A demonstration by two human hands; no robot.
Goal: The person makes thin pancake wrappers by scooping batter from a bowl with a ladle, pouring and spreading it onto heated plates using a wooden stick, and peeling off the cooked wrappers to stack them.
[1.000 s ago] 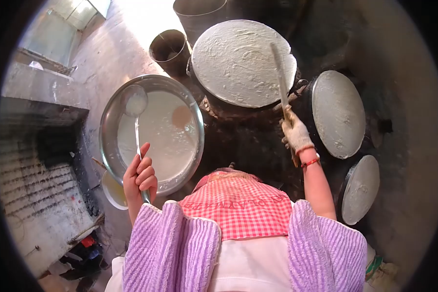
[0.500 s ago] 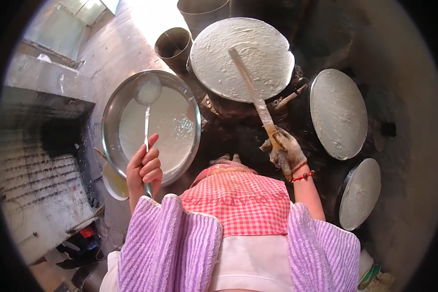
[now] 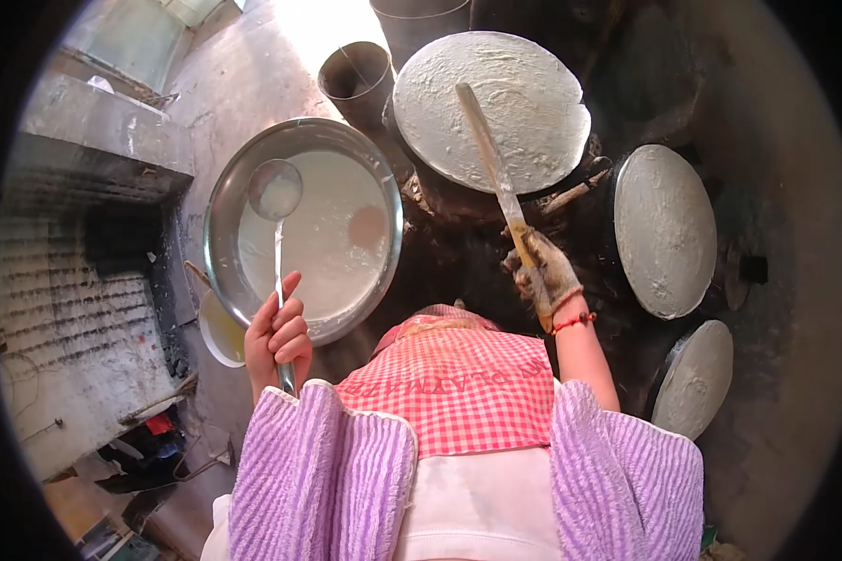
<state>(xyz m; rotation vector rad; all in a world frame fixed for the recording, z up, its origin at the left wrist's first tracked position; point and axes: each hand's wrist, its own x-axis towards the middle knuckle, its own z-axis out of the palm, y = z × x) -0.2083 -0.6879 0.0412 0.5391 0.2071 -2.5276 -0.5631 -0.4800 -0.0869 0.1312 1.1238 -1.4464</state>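
Note:
My left hand [image 3: 279, 341] is closed round the handle of a metal ladle [image 3: 276, 191], whose bowl carries some white batter over a large steel basin [image 3: 395, 224]. Pale, runny batter [image 3: 323, 252] fills much of that basin. In a soiled glove, my right hand [image 3: 544, 271] grips a long flat wooden spatula [image 3: 491, 154]. The spatula's blade reaches over a round griddle [image 3: 421, 140] coated with a white batter layer, though I cannot tell whether it touches. Two more white-coated griddles, one upper [image 3: 664, 229] and one lower [image 3: 694, 381], stand on the right.
A dark metal bucket [image 3: 355, 75] stands behind the basin, with a larger one [image 3: 423, 14] beyond it. A bowl with yellowish liquid [image 3: 221, 329] sits left of the basin, partly hidden. Sticks of wood [image 3: 573, 194] poke out beneath the far griddle.
The view has shifted slightly. The ladle's bowl has dropped a little closer over the batter. My right hand has moved slightly, still holding the spatula above the far griddle.

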